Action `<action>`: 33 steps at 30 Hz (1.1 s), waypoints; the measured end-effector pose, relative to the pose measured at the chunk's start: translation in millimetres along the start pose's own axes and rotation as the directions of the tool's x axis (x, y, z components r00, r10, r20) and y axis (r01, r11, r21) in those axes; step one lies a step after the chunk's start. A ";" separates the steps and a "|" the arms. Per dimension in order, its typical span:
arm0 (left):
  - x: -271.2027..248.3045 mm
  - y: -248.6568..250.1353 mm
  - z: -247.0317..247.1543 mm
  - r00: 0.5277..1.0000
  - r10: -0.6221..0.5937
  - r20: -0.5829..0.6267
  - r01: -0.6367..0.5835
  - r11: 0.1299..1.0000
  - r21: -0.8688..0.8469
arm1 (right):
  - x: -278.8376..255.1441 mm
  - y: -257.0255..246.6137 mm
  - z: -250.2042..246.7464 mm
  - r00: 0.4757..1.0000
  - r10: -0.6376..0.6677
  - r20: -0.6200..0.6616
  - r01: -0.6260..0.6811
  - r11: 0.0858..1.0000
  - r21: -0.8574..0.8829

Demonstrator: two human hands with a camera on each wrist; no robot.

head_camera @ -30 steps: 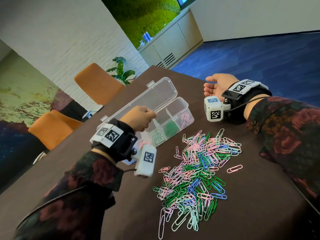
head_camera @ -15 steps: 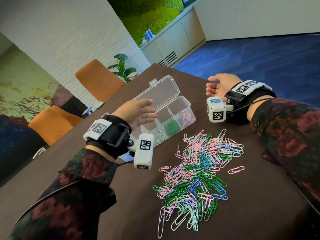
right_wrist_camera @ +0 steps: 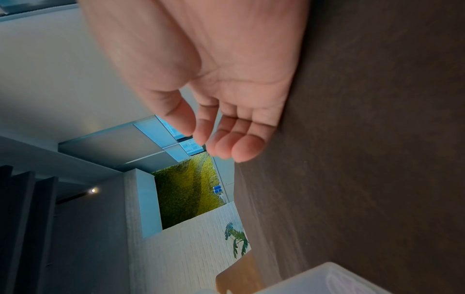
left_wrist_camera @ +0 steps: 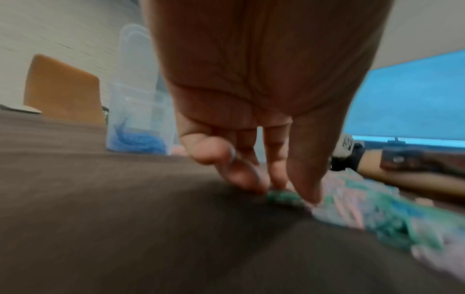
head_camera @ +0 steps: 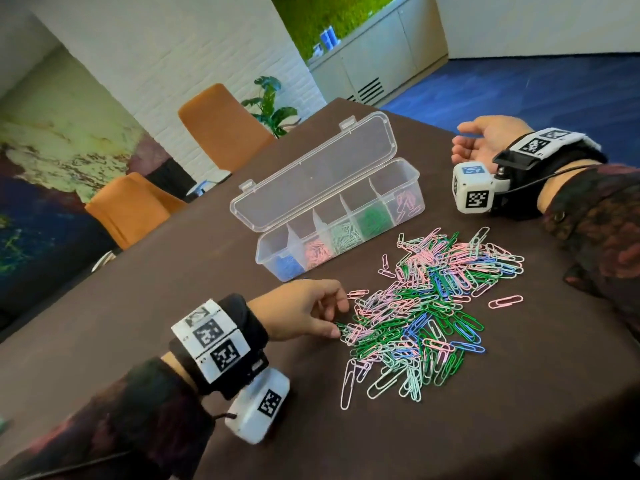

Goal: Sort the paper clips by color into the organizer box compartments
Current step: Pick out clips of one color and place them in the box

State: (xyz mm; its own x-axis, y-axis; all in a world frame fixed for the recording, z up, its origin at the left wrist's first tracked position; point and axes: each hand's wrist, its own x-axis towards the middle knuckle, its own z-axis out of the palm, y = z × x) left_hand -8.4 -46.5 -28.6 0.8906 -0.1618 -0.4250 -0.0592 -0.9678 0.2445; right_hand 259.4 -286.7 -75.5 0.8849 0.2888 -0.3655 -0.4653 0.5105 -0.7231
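A loose pile of paper clips (head_camera: 433,306) in green, pink, blue and pale mint lies on the dark table. Behind it stands the clear organizer box (head_camera: 266,261) with its lid (head_camera: 311,174) up. Its compartments hold blue, pink, pale mint, green and pink clips from left to right. My left hand (head_camera: 341,318) is down at the pile's near-left edge. In the blurred left wrist view, its thumb and fingertips (left_wrist_camera: 251,183) touch green clips (left_wrist_camera: 281,196). My right hand (head_camera: 467,143) rests on its edge at the far right of the table, fingers loosely curled and empty (right_wrist_camera: 201,137).
One pink clip (head_camera: 505,301) lies apart, right of the pile. Two orange chairs (head_camera: 221,126) (head_camera: 128,209) stand past the table's left edge. The brown table (head_camera: 173,306) stretches bare to the left of my left hand. A box corner (right_wrist_camera: 339,278) shows in the right wrist view.
My left hand was curled over the box, then opened, and has now dropped back to the near-left edge of the pile. The right hand has stayed put.
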 end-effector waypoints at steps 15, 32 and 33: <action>1.2 -5.9 5.6 0.983 -0.050 -0.174 -0.111 0.593 -0.797 | -2.0 2.0 0.9 1.000 -0.015 -0.027 0.016 1.000 0.026; 20.4 18.4 4.5 0.990 0.135 0.029 -0.134 0.991 -0.021 | -5.2 1.5 -0.1 0.999 -0.025 -0.028 0.027 0.996 0.086; 20.5 18.3 3.4 0.990 0.133 0.034 -0.132 0.990 -0.044 | -4.9 1.6 -0.1 0.999 -0.028 -0.035 0.031 0.996 0.088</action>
State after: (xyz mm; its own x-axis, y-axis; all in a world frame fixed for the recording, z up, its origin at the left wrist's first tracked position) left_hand 7.2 -68.1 -35.8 0.8588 -0.2959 -0.4182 -0.1563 -0.9287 0.3362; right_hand 254.4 -287.4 -75.0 0.8977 0.2463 -0.3654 -0.4381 0.5885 -0.6796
